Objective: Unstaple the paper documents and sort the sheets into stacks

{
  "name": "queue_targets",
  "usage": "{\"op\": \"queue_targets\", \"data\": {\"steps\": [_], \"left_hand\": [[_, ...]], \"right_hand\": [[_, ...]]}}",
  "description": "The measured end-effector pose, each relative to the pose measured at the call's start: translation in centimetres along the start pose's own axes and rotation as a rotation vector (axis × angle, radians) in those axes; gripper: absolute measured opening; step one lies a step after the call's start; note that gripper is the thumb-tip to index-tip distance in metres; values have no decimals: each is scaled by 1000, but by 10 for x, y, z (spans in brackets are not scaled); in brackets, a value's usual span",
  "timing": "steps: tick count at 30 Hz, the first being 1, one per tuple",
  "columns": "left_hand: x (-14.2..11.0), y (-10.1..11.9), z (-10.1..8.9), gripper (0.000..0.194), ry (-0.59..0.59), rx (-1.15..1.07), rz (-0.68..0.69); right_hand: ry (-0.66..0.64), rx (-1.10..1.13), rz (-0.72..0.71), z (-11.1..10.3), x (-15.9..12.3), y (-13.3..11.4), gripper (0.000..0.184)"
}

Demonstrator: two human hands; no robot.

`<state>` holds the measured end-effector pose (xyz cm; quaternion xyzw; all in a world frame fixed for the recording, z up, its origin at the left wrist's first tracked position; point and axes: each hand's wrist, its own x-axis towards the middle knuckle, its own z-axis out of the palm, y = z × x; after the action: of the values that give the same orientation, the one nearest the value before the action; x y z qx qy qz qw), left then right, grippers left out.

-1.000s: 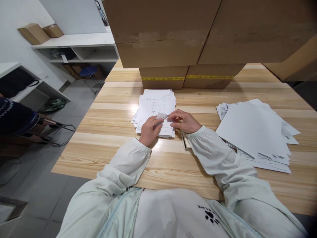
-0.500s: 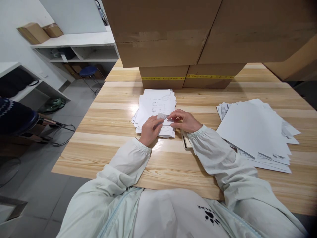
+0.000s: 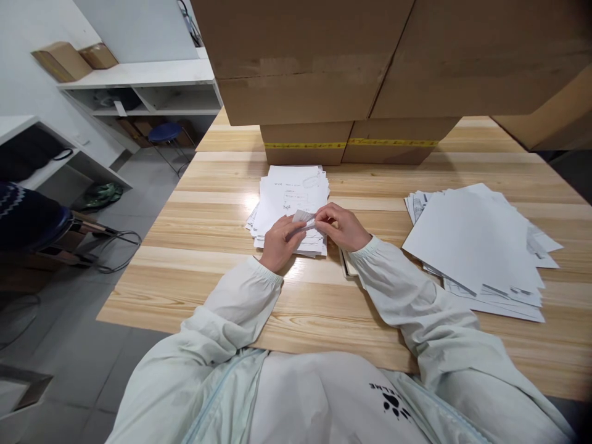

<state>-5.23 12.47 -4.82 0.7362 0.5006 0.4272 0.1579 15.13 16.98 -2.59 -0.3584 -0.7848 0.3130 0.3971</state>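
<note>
A stack of printed white sheets (image 3: pixel 291 191) lies on the wooden table (image 3: pixel 208 246) in front of me. Both hands rest on its near edge. My left hand (image 3: pixel 280 242) and my right hand (image 3: pixel 341 226) pinch a small pale slip of paper or film (image 3: pixel 304 217) between their fingertips, just above the stack. A flat tan object (image 3: pixel 346 265) lies partly hidden under my right wrist.
A second, fanned pile of white sheets (image 3: pixel 476 246) lies at the right. Large cardboard boxes (image 3: pixel 324 68) are stacked at the table's far side. White shelves (image 3: pixel 139 86), a blue stool (image 3: pixel 165 132) and cables on the floor stand at the left. Another person's dark sleeve (image 3: pixel 25 219) shows at the left edge.
My right hand has slid slightly left, closer to my left hand, over the small slip. The stacks have not moved.
</note>
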Motion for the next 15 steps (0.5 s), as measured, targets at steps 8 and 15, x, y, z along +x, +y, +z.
{"op": "queue_targets", "data": {"steps": [8,15], "left_hand": [[1,8,-6,22,217,144,191],[-6,29,-24,19,453,224,223]], "right_hand": [[134,19,-75,5,-3,-37,19],[87,566,549,6,0,-49,65]]}}
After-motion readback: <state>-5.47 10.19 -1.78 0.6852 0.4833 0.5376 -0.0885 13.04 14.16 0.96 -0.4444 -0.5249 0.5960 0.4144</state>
